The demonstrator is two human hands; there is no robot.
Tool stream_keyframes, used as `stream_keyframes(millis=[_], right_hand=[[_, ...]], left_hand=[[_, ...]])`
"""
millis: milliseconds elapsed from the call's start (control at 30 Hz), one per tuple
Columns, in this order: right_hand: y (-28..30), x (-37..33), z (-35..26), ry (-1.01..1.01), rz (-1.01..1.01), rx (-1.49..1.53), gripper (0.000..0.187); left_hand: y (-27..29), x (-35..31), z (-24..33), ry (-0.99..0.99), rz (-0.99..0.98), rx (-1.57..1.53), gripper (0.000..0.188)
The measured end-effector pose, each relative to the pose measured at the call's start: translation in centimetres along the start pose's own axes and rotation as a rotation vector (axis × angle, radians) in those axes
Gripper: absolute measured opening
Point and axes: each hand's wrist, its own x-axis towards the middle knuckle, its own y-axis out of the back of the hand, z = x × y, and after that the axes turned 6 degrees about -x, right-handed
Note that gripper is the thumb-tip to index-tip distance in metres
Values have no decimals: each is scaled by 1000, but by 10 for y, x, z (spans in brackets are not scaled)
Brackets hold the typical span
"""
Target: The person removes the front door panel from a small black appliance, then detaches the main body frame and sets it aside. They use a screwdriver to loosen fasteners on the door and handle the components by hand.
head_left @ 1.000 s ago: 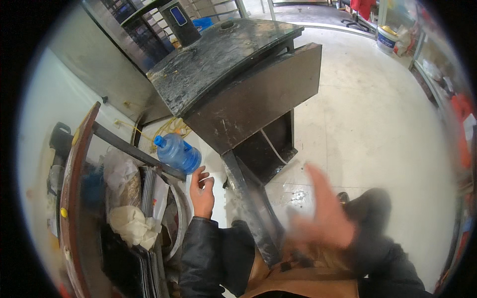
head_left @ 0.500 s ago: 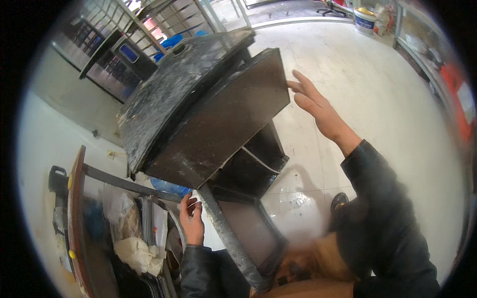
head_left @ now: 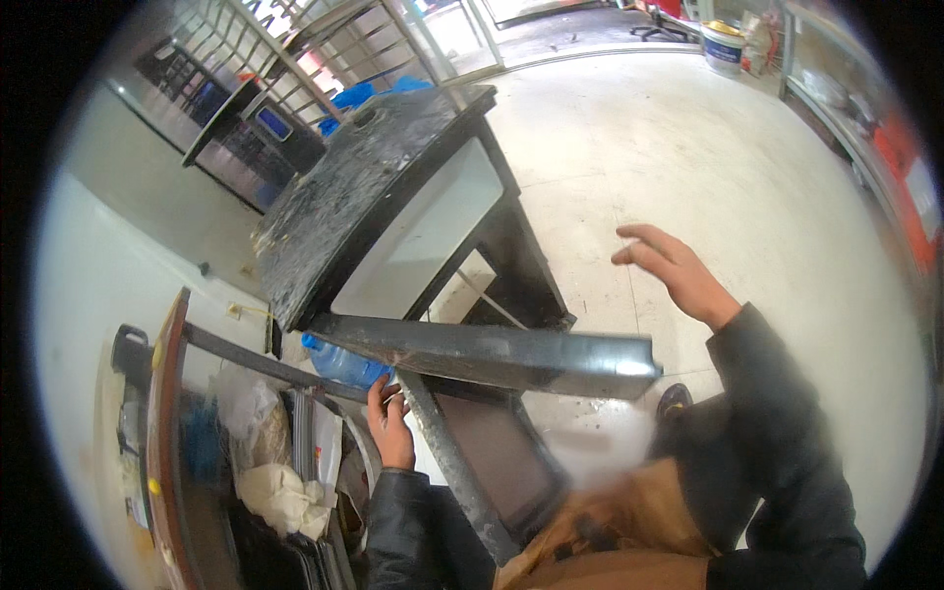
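Observation:
A black metal cabinet [head_left: 388, 147] with a scuffed, spattered top stands tilted across the view. Its upper door [head_left: 501, 354] has swung out toward me, exposing the pale opening behind it. My right hand [head_left: 678, 275] hovers above the floor, right of the door and apart from it, fingers spread and nothing in them. Lower down is a dark-framed brown panel [head_left: 492, 452], its long scratched edge running toward my body. Beside this edge is my left hand [head_left: 396, 433], fingers loosely bent and apart; whether they touch it is hard to see. A blue plastic bottle [head_left: 344, 364] lies just beyond the left fingers.
At left, a brown-edged shelf unit [head_left: 169, 433] holds crumpled bags and flat trays. A slatted rack [head_left: 364, 49] stands behind the cabinet. Pale floor [head_left: 590, 128] stretches to the right, with a white bucket [head_left: 723, 51] at the back and metal shelving [head_left: 836, 123] along the side.
The upper door has swung outward and down toward me, uncovering the cabinet's opening. My right hand has moved right and nearer, away from the door. My left hand stays almost in place.

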Motion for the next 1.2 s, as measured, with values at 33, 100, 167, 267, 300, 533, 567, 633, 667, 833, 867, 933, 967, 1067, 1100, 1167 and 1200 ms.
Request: stream_keyframes(millis=[33,100,167,267,300,533,567,633,667,833,867,933,967,1067,1100,1167,1200], right_hand=[[1,-3,-3,-2,-94,-9,76],[-1,-9,-7,-21,-255,-34,77],[-10,-16,-12,64,-417,-42,78],[-32,-28,-19,196,-601,-155,92],[-41,-32,-23,285,-645,-153,93],[-98,-75,-58,605,-561,-142,99],[-103,-80,-62,657,-530,-178,101],[-106,-80,-63,546,-642,-152,101],[-106,-79,-63,485,-699,-146,101],[-115,-79,-59,478,-702,-86,102],[-118,-80,-59,467,-732,-84,103],[-121,-82,-57,470,-742,-92,103],[-123,-82,-55,468,-754,-98,103],[-125,-81,-53,478,-740,-95,103],[-126,-81,-52,475,-756,-87,102],[-127,-81,-52,437,-792,-85,101],[-128,-81,-51,441,-789,-58,101]], left_hand=[[0,0,-1,33,24,-19,46],[2,-1,-4,47,48,-90,46],[7,-2,-8,15,30,-175,46],[15,-4,-16,50,35,-129,46],[17,-5,-19,36,39,-108,46],[23,-6,-40,-60,-27,-312,45],[25,-7,-42,-51,-16,-302,45],[30,-10,-42,-36,6,-272,45],[34,-11,-40,-30,10,-256,46],[47,-21,-31,-13,0,-200,47],[47,-22,-30,-9,-13,-184,47],[45,-23,-28,-2,-49,-143,48],[43,-23,-27,6,-74,-114,48],[35,-22,-25,26,-172,-9,49],[33,-20,-24,31,-211,28,49],[28,-18,-22,39,-285,89,50],[27,-18,-22,41,-318,116,50]])
